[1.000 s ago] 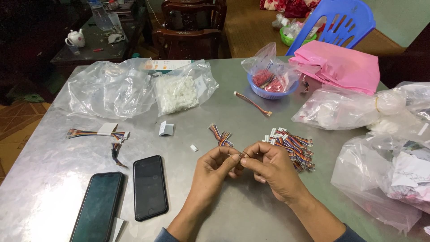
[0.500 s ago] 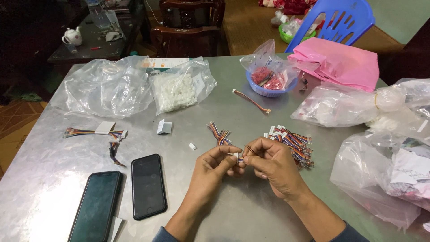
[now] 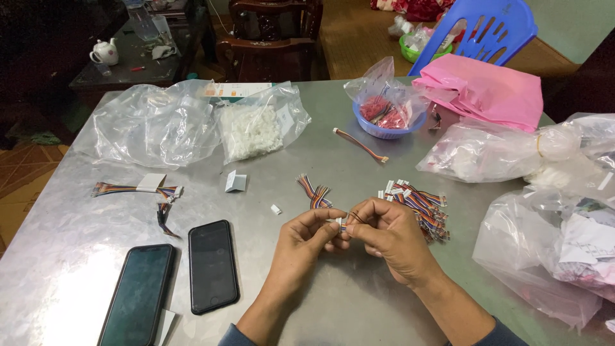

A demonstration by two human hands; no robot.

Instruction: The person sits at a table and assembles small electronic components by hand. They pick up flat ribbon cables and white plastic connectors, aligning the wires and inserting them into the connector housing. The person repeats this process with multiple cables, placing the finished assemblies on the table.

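Wire lead (image 3: 318, 194) with its small white connector (image 3: 339, 223) sits pinched between your two hands, just above the table and near its front edge. Your left hand (image 3: 306, 238) closes thumb and forefinger on the connector end; your right hand (image 3: 392, 236) curls shut around the thin dark strands beside it. Keep both pinches close to the plug so the strands stay short and stiff, and hold the connector square to them rather than tilted; judging by how fine the parts are, a loose hold would let a strand bend aside. Rest your wrists low for steadiness.

Just beyond your right hand lies a heap of multicoloured leads (image 3: 419, 204) with white plugs. The table (image 3: 77, 256) is dull grey metal. Two dark phones (image 3: 213, 265) lie face up at your left, near another bundle of coloured wires (image 3: 134, 189). Further back are clear plastic bags (image 3: 154, 125), one holding white parts (image 3: 251, 131), a blue bowl (image 3: 387, 128) in a bag, and a pink bag (image 3: 480, 90). Behind the table stand a dark wooden chair (image 3: 269, 38) and a blue plastic chair (image 3: 487, 25)
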